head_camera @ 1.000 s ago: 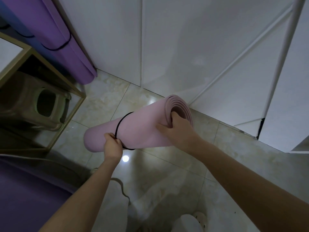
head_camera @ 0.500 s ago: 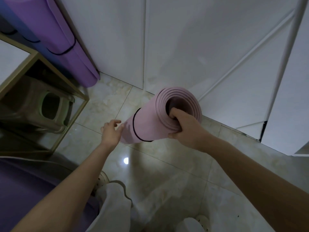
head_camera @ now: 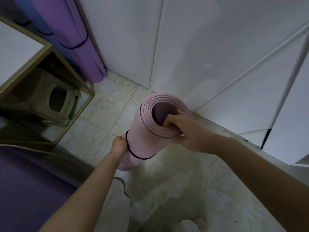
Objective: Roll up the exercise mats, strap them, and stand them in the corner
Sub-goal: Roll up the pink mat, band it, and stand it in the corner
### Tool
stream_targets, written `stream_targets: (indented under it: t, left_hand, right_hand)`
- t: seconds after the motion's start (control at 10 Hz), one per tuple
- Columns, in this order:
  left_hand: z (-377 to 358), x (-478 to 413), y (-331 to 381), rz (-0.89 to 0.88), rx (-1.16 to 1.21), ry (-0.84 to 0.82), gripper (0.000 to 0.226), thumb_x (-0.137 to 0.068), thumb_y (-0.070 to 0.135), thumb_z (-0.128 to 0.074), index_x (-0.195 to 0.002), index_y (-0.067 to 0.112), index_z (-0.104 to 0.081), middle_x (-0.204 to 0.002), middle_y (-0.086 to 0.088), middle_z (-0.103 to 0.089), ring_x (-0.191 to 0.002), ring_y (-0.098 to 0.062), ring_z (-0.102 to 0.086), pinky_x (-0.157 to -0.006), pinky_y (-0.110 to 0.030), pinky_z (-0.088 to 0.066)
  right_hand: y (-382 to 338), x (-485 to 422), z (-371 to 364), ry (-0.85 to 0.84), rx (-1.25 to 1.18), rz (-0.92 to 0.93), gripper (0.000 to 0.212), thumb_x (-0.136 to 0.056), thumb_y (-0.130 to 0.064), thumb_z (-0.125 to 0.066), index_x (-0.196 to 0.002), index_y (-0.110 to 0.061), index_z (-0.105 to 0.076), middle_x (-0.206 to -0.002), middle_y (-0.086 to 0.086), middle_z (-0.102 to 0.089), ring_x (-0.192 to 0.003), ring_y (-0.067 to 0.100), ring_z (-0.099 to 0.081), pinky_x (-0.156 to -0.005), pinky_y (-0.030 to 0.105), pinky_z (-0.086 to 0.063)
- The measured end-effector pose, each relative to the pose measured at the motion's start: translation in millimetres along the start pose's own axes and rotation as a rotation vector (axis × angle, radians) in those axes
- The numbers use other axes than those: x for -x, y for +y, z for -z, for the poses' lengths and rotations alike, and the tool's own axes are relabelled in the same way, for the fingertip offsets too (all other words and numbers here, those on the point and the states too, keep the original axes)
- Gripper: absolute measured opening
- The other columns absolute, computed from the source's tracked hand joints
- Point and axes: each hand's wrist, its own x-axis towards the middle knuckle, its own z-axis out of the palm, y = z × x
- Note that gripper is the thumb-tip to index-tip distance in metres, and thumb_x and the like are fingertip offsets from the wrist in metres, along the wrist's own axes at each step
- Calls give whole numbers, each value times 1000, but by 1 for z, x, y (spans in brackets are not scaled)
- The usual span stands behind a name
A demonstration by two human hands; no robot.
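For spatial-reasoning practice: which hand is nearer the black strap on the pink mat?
Left. The left hand rests against the black strap; the right hand grips the pink mat higher, at its top rim.

We see a pale pink mat (head_camera: 143,136) banded by a black strap (head_camera: 142,158), a purple mat (head_camera: 75,30) and a blue mat (head_camera: 48,22) far left, a dark purple mat (head_camera: 25,190) near left, a cream marbled floor (head_camera: 184,181) and plain white wall panels (head_camera: 217,47).
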Motion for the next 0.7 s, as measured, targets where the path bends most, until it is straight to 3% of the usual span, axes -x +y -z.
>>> stream_targets:
  t: [0.1,0.2,0.3,0.4,0.5,0.6,0.7]
  left_hand:
    - [-6,4,-4,-7,54,22,36,-99,17,-28,-75,3,-51,-80,-15,-53,-83,-25,-51,-81,-41,-46]
    - [-18,11,-5,-42,46,14,33,-100,14,-28,-85,-1,-53,-84,-15,-54,-82,-23,-50,-77,-37,-45]
    - [-25,11,-3,-71,65,33,31,-98,9,-27,-70,12,-41,-82,-12,-47,-81,-21,-43,-71,-33,-37]
    - [-17,7,7,-224,-142,53,36,-99,7,-31,-64,17,-34,-71,-6,-43,-79,-21,-42,-71,-32,-35]
    - [-10,2,15,-355,-330,65,18,-95,2,-39,-82,12,-46,-82,-7,-47,-84,-22,-42,-75,-30,-34]
    - [-2,-11,13,-290,-406,111,23,-94,2,-40,-111,-10,-51,-106,-23,-55,-97,-36,-52,-82,-37,-40]
    - [10,-5,27,-98,-406,168,33,-96,3,-35,-126,-12,-43,-127,-30,-48,-116,-40,-48,-94,-39,-40]
  right_hand:
    - [-15,-5,-5,-56,91,-113,57,-75,-12,-72,-127,-12,-47,-117,-1,-45,-118,20,-36,-104,26,-25]
    - [-34,-12,-11,63,95,-364,58,-76,-52,-68,-107,-9,-44,-106,2,-40,-109,20,-34,-101,35,-29]
    - [-35,-15,-16,260,97,-396,47,-82,-49,-64,-102,-9,-48,-94,2,-49,-100,23,-47,-95,37,-38]
    - [-32,-16,-20,329,37,-325,35,-80,-38,-69,-90,-16,-42,-89,-3,-48,-87,19,-42,-90,40,-40]
    - [-31,-20,-17,444,-73,-305,35,-76,-29,-74,-85,-17,-42,-84,-4,-45,-84,21,-42,-86,43,-40]
    - [-28,-26,-9,485,-138,-296,34,-75,-27,-75,-88,-17,-46,-88,-1,-49,-89,24,-47,-81,37,-41]
    - [-27,-27,-7,468,-158,-263,33,-76,-26,-75,-90,-17,-47,-91,0,-48,-89,22,-46,-75,26,-34]
